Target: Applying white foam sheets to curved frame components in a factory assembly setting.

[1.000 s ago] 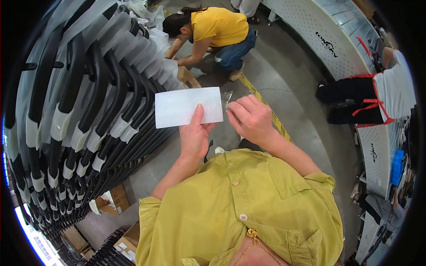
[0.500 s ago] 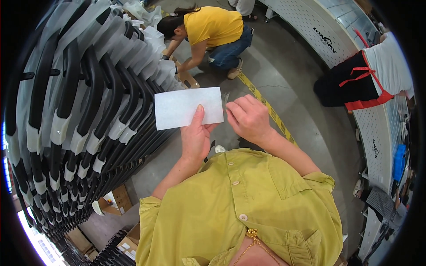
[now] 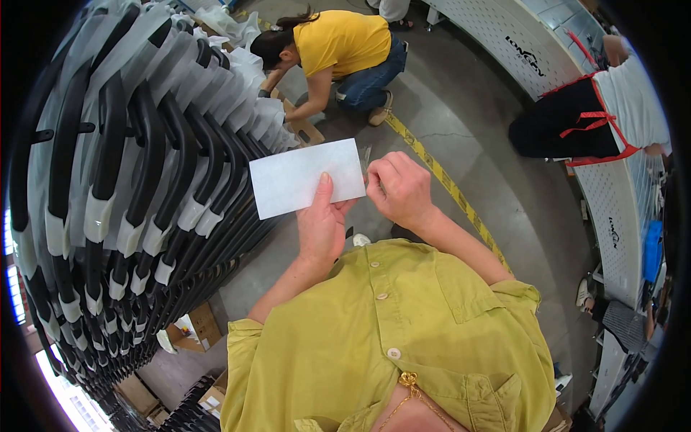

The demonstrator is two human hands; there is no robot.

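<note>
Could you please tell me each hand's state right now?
Left hand: closed on a white sheet, thumb on top.
Right hand: curled closed by the sheet's right edge; whether it holds anything cannot be told.

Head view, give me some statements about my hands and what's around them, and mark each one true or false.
1. The left hand holds a white rectangular piece, with its thumb on top. True.
2. The right hand lies flat on the middle of the white rectangular piece. False: its fingers are curled beside the right edge.
3. Black bent tubes with pale wrapping on parts of them stand in rows on the left. True.
4. The crouching person wears a red top. False: it is a yellow top.
5. Yellow floor tape runs past the right side of the right hand. True.
</note>
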